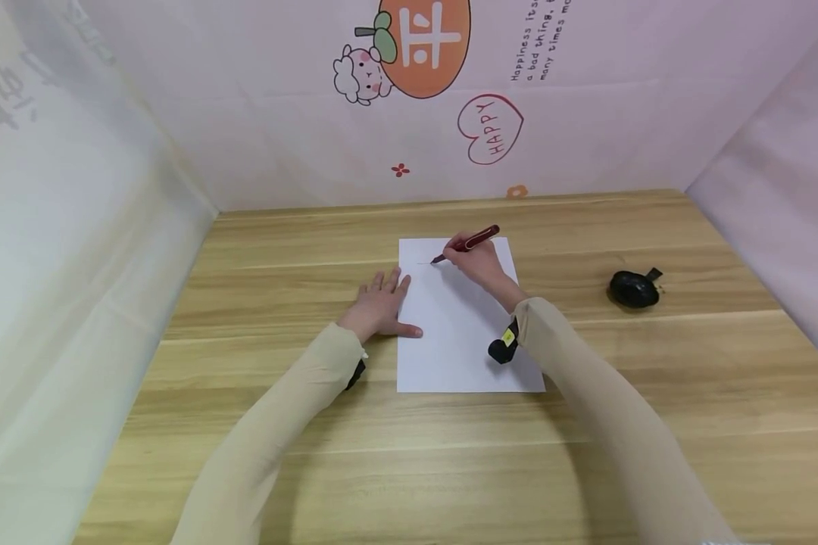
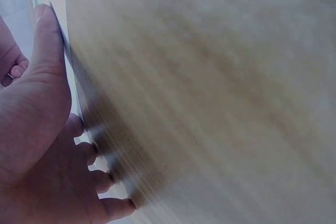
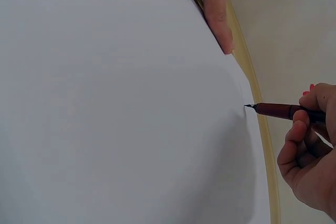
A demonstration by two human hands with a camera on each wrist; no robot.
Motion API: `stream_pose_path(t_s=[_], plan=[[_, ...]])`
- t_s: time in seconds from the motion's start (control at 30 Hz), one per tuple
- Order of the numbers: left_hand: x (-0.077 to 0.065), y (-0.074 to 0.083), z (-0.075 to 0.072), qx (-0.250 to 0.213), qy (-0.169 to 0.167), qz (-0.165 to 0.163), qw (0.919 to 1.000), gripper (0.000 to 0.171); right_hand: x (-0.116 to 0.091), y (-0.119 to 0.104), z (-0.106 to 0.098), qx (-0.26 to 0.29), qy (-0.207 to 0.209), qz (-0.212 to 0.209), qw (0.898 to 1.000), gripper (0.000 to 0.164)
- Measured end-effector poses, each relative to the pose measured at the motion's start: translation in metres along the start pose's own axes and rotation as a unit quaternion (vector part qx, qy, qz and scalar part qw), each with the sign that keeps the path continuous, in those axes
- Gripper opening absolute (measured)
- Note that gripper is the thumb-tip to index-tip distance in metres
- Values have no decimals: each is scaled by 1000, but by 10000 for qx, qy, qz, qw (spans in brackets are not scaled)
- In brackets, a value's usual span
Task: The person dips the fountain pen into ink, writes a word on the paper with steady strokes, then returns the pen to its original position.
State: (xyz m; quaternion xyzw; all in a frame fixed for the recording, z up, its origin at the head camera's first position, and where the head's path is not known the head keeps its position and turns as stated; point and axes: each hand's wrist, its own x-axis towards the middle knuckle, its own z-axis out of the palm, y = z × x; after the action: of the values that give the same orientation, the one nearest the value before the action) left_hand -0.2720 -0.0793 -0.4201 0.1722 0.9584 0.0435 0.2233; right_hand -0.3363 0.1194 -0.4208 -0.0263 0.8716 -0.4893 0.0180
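A white sheet of paper [image 1: 443,356] lies on the wooden table. My right hand [image 1: 478,261] pinches a dark red fountain pen [image 1: 480,237] over the sheet's upper part. In the right wrist view the nib of the fountain pen [image 3: 275,110] is at the paper [image 3: 121,98]. A short thin line [image 1: 423,263] runs left from the nib. My left hand [image 1: 383,305] has its fingers spread at the sheet's left edge, with the thumb lying on the paper. In the left wrist view the fingertips of the left hand [image 2: 37,114] rest along the table.
A black rounded object [image 1: 633,290] with a small tab sits on the table [image 1: 354,469] to the right of the paper. A printed white curtain [image 1: 279,136] hangs behind the table's far edge, with more fabric at both sides.
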Motion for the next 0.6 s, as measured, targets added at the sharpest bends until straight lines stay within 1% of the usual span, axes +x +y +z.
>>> stream_pose_path(t_s=[0.33, 0.6], plan=[[0, 0, 0, 13, 11, -57, 10000, 110, -2, 4, -9, -66, 79, 89, 9999, 18], [1, 0, 2, 7, 37, -25, 10000, 110, -3, 8, -16, 14, 123, 225, 9997, 17]])
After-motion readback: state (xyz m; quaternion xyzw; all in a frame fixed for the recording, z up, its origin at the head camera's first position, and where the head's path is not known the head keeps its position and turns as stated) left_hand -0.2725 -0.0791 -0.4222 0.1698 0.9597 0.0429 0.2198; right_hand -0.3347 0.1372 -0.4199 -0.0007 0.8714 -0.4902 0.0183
